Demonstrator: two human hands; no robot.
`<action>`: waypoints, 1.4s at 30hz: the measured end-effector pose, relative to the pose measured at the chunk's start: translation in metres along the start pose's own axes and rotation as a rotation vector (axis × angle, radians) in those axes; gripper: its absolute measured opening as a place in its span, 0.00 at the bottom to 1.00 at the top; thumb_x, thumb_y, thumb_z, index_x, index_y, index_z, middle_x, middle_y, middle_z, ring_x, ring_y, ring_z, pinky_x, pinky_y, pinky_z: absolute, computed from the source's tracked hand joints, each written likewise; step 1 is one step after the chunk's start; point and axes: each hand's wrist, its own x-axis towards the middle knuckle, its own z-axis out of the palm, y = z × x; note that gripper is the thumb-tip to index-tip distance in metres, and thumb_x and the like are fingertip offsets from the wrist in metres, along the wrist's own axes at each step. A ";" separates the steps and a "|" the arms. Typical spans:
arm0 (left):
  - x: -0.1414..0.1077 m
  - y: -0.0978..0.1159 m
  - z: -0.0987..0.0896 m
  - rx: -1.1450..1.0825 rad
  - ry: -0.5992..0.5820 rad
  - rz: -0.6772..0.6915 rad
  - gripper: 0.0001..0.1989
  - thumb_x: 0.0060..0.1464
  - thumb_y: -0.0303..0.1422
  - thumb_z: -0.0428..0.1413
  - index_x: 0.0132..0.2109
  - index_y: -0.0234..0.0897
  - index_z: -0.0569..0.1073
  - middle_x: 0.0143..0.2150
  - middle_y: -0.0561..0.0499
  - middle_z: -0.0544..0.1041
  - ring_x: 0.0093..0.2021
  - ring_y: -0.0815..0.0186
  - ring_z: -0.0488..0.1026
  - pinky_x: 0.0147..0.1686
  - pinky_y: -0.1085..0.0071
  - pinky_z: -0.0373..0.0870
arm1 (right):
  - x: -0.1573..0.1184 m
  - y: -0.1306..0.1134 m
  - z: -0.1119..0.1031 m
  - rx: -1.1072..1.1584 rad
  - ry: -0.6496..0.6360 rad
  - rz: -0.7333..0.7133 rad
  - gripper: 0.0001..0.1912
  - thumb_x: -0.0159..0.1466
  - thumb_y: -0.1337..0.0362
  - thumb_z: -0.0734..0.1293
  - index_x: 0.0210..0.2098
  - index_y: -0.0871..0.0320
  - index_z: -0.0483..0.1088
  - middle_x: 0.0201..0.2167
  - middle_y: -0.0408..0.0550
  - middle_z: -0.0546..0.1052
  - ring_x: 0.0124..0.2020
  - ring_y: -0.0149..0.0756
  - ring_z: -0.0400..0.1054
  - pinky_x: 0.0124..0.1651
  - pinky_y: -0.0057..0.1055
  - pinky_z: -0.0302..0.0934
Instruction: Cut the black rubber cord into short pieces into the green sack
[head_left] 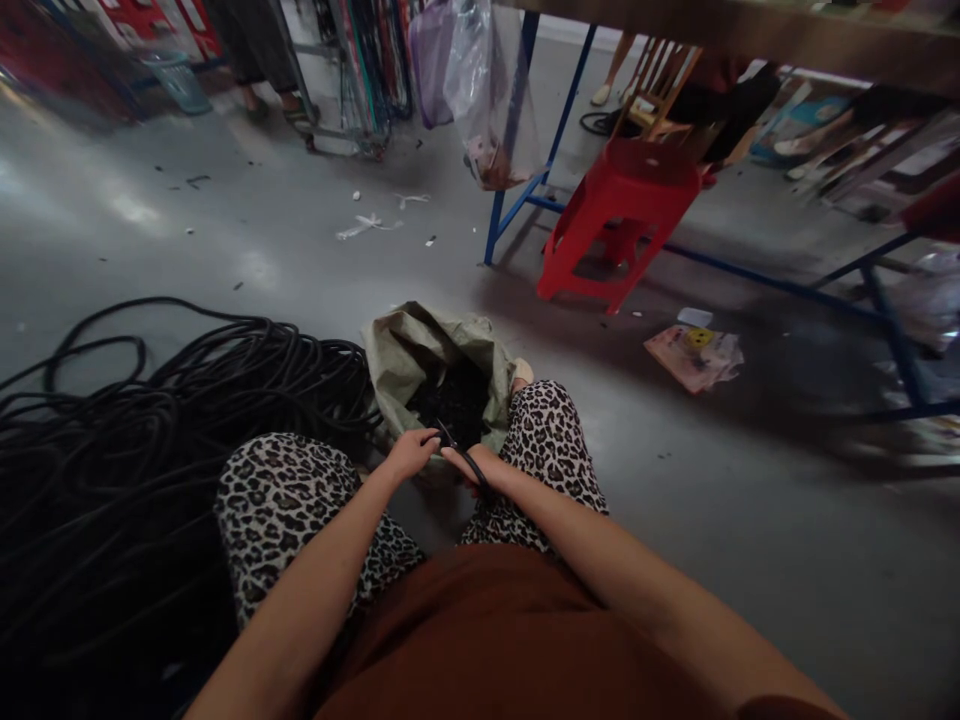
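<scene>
Between my knees stands an open woven sack (391, 352) with its rim folded unevenly. Small black pieces (454, 400) lie inside it. My right hand (477, 468) is closed round a pair of scissors (472, 464), whose blades point up and left over the sack's near edge. My left hand (412, 452) is pinched on a small black piece (430, 437), close beside the blade tips. Whether the blades touch that piece I cannot tell.
A big heap of black cord (187, 390) covers the floor at left. Ahead right are a red plastic stool (637, 190) and a blue-legged table (517, 130) with a hanging plastic bag (491, 100). Printed packets (694, 355) lie on the floor. Other people's legs show farther off.
</scene>
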 end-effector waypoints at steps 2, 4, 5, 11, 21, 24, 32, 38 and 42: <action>0.000 0.000 0.001 0.005 -0.003 0.000 0.17 0.49 0.33 0.50 0.45 0.34 0.76 0.32 0.49 0.78 0.37 0.63 0.73 0.38 0.70 0.68 | -0.003 -0.002 -0.001 -0.008 0.000 0.001 0.34 0.58 0.39 0.56 0.25 0.66 0.72 0.21 0.56 0.75 0.16 0.37 0.68 0.21 0.29 0.64; 0.001 -0.001 0.002 -0.001 0.011 0.001 0.17 0.49 0.33 0.50 0.44 0.34 0.76 0.31 0.49 0.78 0.36 0.63 0.73 0.38 0.70 0.68 | -0.004 -0.004 -0.001 -0.011 0.004 0.016 0.34 0.58 0.39 0.56 0.26 0.66 0.72 0.21 0.57 0.75 0.16 0.37 0.68 0.21 0.29 0.64; 0.002 -0.002 0.003 -0.005 0.019 0.003 0.17 0.49 0.33 0.50 0.43 0.34 0.76 0.32 0.49 0.78 0.36 0.63 0.73 0.38 0.70 0.68 | -0.005 -0.005 -0.001 -0.008 0.006 0.026 0.33 0.58 0.39 0.56 0.25 0.66 0.72 0.22 0.57 0.75 0.16 0.38 0.68 0.20 0.29 0.63; 0.003 -0.011 0.005 0.023 0.016 0.021 0.19 0.51 0.36 0.48 0.47 0.31 0.74 0.32 0.48 0.78 0.35 0.64 0.73 0.39 0.70 0.68 | -0.004 -0.008 -0.003 0.043 0.012 0.065 0.33 0.57 0.38 0.56 0.23 0.64 0.70 0.20 0.55 0.74 0.15 0.36 0.67 0.18 0.27 0.62; 0.001 -0.016 -0.001 0.006 0.067 0.000 0.14 0.49 0.35 0.51 0.39 0.34 0.77 0.29 0.49 0.78 0.37 0.63 0.73 0.39 0.69 0.68 | -0.003 -0.009 -0.004 0.062 0.053 0.066 0.31 0.57 0.40 0.58 0.21 0.64 0.69 0.14 0.49 0.70 0.11 0.32 0.64 0.15 0.24 0.59; 0.001 -0.017 0.000 -0.001 0.060 -0.005 0.14 0.48 0.35 0.51 0.38 0.34 0.77 0.29 0.49 0.77 0.36 0.63 0.73 0.39 0.69 0.68 | -0.005 -0.012 -0.005 0.044 0.051 0.088 0.30 0.57 0.40 0.59 0.23 0.64 0.70 0.14 0.49 0.70 0.11 0.33 0.63 0.14 0.24 0.58; 0.002 -0.020 0.002 -0.007 0.047 -0.009 0.14 0.48 0.36 0.50 0.36 0.34 0.77 0.27 0.50 0.77 0.33 0.64 0.73 0.36 0.69 0.69 | -0.011 -0.018 -0.009 -0.002 0.038 0.094 0.29 0.56 0.40 0.60 0.22 0.63 0.68 0.13 0.47 0.67 0.11 0.32 0.62 0.13 0.24 0.56; 0.005 -0.027 0.004 0.034 0.013 -0.025 0.15 0.49 0.37 0.48 0.35 0.34 0.77 0.25 0.50 0.76 0.30 0.64 0.72 0.34 0.71 0.68 | -0.007 -0.016 -0.008 -0.009 0.029 0.106 0.29 0.55 0.40 0.61 0.24 0.63 0.69 0.14 0.47 0.67 0.11 0.33 0.62 0.13 0.25 0.56; 0.008 -0.034 0.006 0.052 0.002 -0.047 0.17 0.49 0.37 0.48 0.38 0.33 0.76 0.25 0.51 0.76 0.29 0.65 0.72 0.32 0.72 0.67 | -0.004 -0.014 -0.007 0.012 0.048 0.093 0.28 0.54 0.41 0.62 0.26 0.64 0.70 0.16 0.48 0.70 0.11 0.33 0.62 0.13 0.26 0.56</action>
